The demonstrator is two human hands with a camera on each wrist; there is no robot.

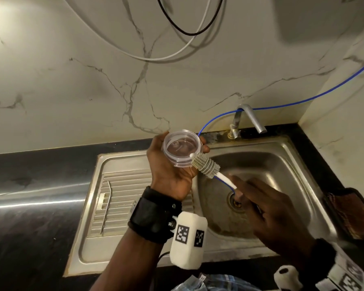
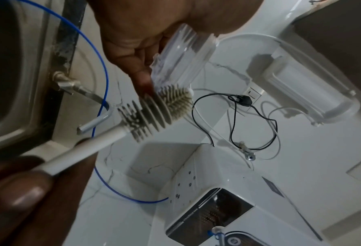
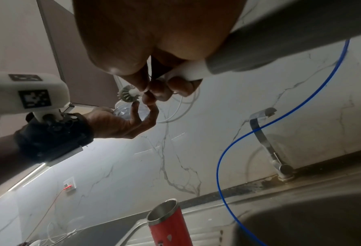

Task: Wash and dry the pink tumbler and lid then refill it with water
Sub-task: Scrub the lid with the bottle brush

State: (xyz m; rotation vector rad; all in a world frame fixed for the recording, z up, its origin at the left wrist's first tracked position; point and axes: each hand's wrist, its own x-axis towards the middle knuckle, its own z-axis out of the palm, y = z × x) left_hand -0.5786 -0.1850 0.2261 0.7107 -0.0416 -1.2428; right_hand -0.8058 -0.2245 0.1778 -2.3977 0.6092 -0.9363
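Observation:
My left hand (image 1: 170,173) grips a clear round lid (image 1: 182,150) above the left edge of the sink basin (image 1: 282,164), its open side facing up. My right hand (image 1: 261,202) pinches the white handle of a grey bottle brush (image 1: 205,166), whose bristled tip touches the lid's near rim. In the left wrist view the brush (image 2: 154,109) lies against the lid (image 2: 183,56). The pink tumbler (image 3: 167,223) with a steel rim stands upright and uncovered on the drainboard in the right wrist view; in the head view it is hidden.
A bent metal straw (image 1: 106,206) lies on the ribbed drainboard (image 1: 118,192). The faucet (image 1: 252,120) stands behind the basin, with a blue tube (image 1: 303,99) running past it. Black counter surrounds the sink; a brown object (image 1: 349,211) sits at its right.

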